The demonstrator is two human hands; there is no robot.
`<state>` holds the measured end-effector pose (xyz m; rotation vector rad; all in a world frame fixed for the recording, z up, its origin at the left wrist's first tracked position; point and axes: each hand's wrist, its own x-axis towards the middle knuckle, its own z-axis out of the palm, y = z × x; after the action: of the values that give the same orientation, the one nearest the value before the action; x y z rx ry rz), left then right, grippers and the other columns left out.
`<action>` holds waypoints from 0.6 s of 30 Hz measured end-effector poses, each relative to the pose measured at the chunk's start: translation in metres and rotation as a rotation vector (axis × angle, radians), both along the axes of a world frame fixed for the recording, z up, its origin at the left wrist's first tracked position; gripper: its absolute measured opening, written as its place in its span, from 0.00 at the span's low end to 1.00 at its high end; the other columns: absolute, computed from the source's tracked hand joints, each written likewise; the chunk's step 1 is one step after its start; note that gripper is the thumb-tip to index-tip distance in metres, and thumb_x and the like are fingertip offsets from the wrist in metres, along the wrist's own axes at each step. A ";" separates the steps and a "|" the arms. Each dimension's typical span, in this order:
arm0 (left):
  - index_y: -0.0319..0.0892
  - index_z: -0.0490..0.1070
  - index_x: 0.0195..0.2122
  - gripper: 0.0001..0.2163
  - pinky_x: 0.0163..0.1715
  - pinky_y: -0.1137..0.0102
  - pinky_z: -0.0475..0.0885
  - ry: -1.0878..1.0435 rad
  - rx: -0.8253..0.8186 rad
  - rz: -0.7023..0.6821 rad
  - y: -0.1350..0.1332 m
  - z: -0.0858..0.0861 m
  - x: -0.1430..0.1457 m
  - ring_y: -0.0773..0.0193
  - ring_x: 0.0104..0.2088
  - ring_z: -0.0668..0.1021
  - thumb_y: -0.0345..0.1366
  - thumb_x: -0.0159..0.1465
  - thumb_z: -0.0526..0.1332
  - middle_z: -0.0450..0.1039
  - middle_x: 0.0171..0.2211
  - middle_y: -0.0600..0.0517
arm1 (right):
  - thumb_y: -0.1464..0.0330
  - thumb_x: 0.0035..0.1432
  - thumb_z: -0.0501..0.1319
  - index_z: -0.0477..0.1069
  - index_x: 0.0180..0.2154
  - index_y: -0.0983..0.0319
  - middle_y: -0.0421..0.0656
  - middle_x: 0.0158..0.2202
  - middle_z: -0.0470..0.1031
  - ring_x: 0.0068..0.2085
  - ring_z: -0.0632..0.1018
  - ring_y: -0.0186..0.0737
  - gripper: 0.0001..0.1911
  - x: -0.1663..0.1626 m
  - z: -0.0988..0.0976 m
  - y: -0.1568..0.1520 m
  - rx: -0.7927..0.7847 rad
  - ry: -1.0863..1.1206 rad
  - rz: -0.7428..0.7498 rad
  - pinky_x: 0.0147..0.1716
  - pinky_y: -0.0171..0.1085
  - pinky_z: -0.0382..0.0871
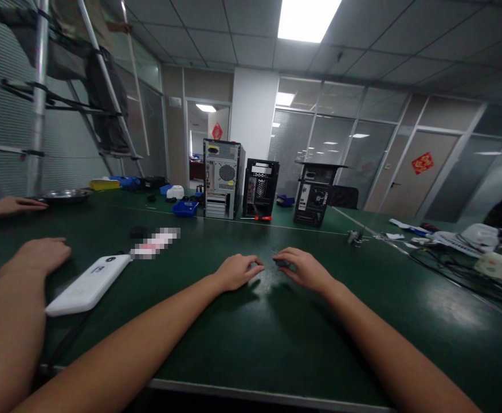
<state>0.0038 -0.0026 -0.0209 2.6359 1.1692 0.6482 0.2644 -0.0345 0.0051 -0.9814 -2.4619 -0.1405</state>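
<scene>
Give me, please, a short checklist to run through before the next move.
1. Right hand holds the small dark object: ok.
2. Small dark object identifiable: cannot tell, too small.
3. Left hand free: ok, nothing visible in its fingers.
4. Red screwdriver lying flat: ok, at the foot of the middle computer case.
5. Another person's hand apart from both working hands: ok, beside the white device.

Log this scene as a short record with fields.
Left hand: fingers bent, nothing visible in its grip
Right hand: fingers at a small dark object
Surface: green table
Farther back: three upright computer cases, red-handled screwdriver before the middle one
Left side: white device beside another person's hand
Background: ladder
</scene>
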 end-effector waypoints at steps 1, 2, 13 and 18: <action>0.48 0.75 0.50 0.19 0.31 0.71 0.65 0.005 0.007 -0.013 -0.002 0.000 0.001 0.60 0.33 0.79 0.53 0.70 0.52 0.79 0.32 0.52 | 0.66 0.64 0.59 0.72 0.56 0.55 0.47 0.51 0.75 0.51 0.76 0.43 0.19 -0.009 -0.001 -0.003 0.015 -0.028 0.026 0.50 0.43 0.72; 0.49 0.74 0.50 0.18 0.31 0.71 0.65 0.014 0.016 -0.027 -0.003 0.000 0.001 0.60 0.33 0.79 0.52 0.70 0.52 0.79 0.32 0.52 | 0.66 0.64 0.59 0.71 0.56 0.55 0.47 0.51 0.75 0.51 0.76 0.43 0.19 -0.015 -0.003 -0.005 0.028 -0.055 0.051 0.50 0.43 0.72; 0.46 0.72 0.47 0.13 0.30 0.70 0.64 0.113 0.096 -0.064 -0.010 0.001 0.002 0.59 0.30 0.78 0.46 0.69 0.55 0.78 0.31 0.51 | 0.68 0.62 0.60 0.64 0.59 0.58 0.48 0.50 0.75 0.49 0.76 0.45 0.23 -0.033 -0.013 -0.012 0.008 -0.150 0.047 0.49 0.44 0.72; 0.45 0.72 0.48 0.13 0.29 0.69 0.64 0.096 0.114 -0.040 -0.009 0.001 0.003 0.60 0.30 0.78 0.45 0.69 0.54 0.78 0.32 0.51 | 0.73 0.60 0.58 0.60 0.62 0.58 0.48 0.53 0.74 0.53 0.74 0.46 0.29 -0.033 -0.018 -0.007 -0.035 -0.118 0.005 0.54 0.46 0.69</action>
<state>0.0068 -0.0114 -0.0202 2.8064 1.1335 0.6035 0.2314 -0.0417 -0.0125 -1.0086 -2.5813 -0.1584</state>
